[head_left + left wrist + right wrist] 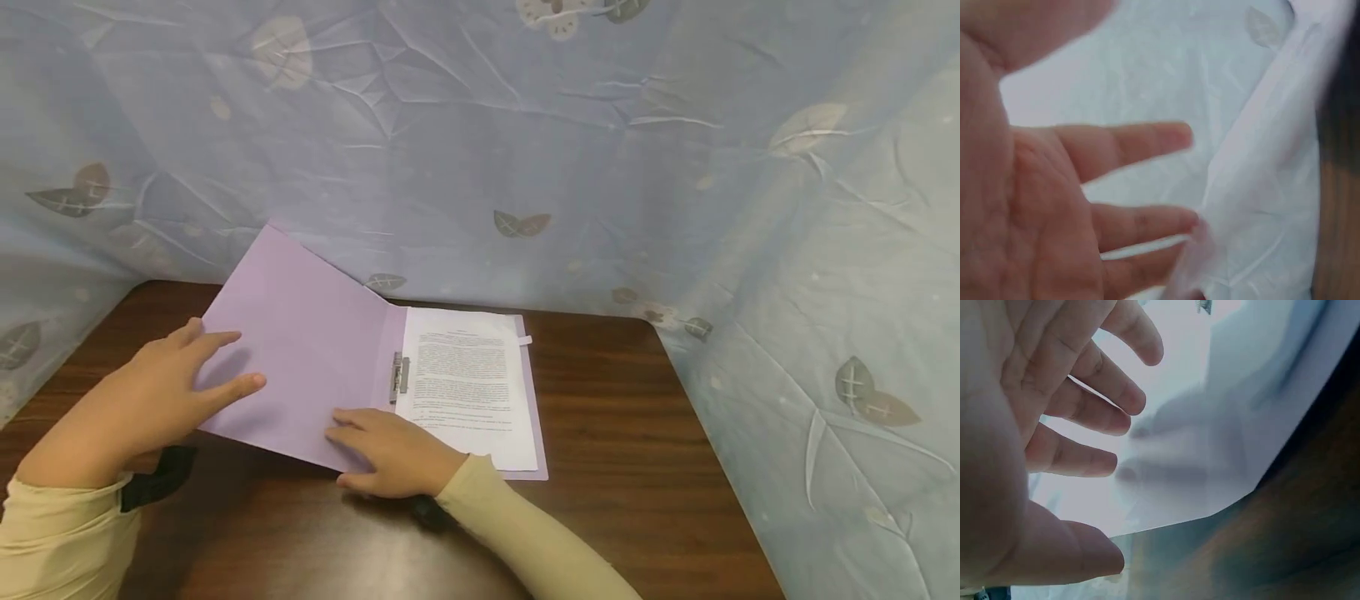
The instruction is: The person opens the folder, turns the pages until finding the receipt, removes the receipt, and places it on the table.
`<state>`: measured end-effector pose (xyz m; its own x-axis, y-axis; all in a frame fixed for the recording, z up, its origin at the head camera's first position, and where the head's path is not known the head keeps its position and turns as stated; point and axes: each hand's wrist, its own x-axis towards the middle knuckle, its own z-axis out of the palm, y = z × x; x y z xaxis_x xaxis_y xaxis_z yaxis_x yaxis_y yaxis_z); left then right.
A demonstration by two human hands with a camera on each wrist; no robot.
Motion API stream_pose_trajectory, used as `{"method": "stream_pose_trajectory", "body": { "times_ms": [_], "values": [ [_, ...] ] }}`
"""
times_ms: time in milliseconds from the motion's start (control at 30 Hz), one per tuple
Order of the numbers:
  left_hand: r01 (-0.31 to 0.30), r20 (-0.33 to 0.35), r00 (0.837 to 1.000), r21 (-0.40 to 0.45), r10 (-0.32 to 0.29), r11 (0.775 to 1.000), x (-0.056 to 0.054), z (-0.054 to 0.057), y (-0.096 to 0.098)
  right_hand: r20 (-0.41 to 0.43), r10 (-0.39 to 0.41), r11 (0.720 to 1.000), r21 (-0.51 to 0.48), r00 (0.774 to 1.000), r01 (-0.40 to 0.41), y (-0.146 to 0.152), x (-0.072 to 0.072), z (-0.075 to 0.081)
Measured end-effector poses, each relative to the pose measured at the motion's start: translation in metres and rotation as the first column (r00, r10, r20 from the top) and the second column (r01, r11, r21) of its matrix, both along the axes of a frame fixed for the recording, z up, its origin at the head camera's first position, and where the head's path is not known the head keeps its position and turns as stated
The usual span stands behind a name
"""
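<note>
A purple file folder (315, 342) stands opened on the table, its front cover tilted up at the left. Printed white paper (468, 392) lies on its right side, beside a metal clip (400, 377) at the spine. My left hand (168, 392) is at the cover's left edge with fingers spread; in the left wrist view, straight fingertips (1175, 134) reach toward that edge. My right hand (401, 450) is over the cover's lower edge near the spine, its fingers extended. The right wrist view shows those fingers (1100, 415) loosely bent, with nothing gripped, close to the cover.
The brown wooden table (615, 467) extends around the folder, with its rounded back corners near the cloth. A light blue leaf-patterned curtain (450, 150) hangs behind and along the sides. A small white tab (525, 340) sticks out from the folder's right edge.
</note>
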<state>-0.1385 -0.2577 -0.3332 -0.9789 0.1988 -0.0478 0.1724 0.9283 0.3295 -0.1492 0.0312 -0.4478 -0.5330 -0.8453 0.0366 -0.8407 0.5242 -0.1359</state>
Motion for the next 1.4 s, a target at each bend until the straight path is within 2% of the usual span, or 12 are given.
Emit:
{"method": "stream_pose_trajectory", "body": {
  "times_ms": [100,267,500,600,667,767,900,1000,1167,1300,1400],
  "values": [
    [-0.017,0.006,1.0,-0.044,0.017,0.999,-0.005,-0.014,-0.005,0.006,-0.007,1.0,0.026,1.0,0.007,-0.004,-0.001,-0.004],
    [0.001,0.075,0.997,-0.109,0.007,0.994,-0.016,-0.04,-0.011,0.013,-0.008,0.998,0.068,1.0,0.007,-0.008,-0.002,-0.009],
    [0.01,0.166,0.986,-0.081,0.004,0.997,-0.032,-0.072,-0.018,-0.021,-0.006,0.995,0.098,1.0,0.008,-0.011,-0.003,-0.014],
    [0.016,0.175,0.985,-0.077,-0.003,0.997,-0.036,-0.082,-0.019,-0.026,-0.003,0.994,0.108,1.0,0.006,-0.012,-0.003,-0.015],
    [0.018,0.162,0.987,-0.072,-0.006,0.997,-0.037,-0.086,-0.015,-0.031,-0.001,0.993,0.118,1.0,0.005,-0.013,-0.003,-0.016],
    [0.036,0.105,0.994,-0.055,-0.03,0.998,-0.039,-0.089,-0.003,-0.045,0.003,0.992,0.129,0.999,0.003,-0.013,-0.003,-0.017],
    [0.081,0.05,0.995,-0.013,-0.081,0.997,-0.046,-0.09,0.02,-0.056,0.011,0.991,0.135,0.998,-0.004,-0.015,-0.004,-0.017],
    [0.111,0.042,0.993,-0.003,-0.11,0.994,-0.05,-0.091,0.037,-0.056,0.014,0.99,0.14,0.998,-0.006,-0.014,-0.003,-0.015],
    [0.117,0.098,0.988,-0.012,-0.116,0.993,-0.056,-0.097,0.055,-0.081,0.016,0.987,0.161,0.997,-0.003,-0.013,-0.002,-0.016],
    [0.102,0.166,0.981,-0.01,-0.099,0.995,-0.059,-0.101,0.06,-0.091,0.023,0.984,0.178,0.996,-0.007,-0.014,-0.002,-0.016],
    [0.089,0.188,0.979,-0.018,-0.084,0.996,-0.06,-0.104,0.061,-0.076,0.037,0.982,0.186,0.996,-0.023,-0.013,-0.002,-0.015]
  ]
}}
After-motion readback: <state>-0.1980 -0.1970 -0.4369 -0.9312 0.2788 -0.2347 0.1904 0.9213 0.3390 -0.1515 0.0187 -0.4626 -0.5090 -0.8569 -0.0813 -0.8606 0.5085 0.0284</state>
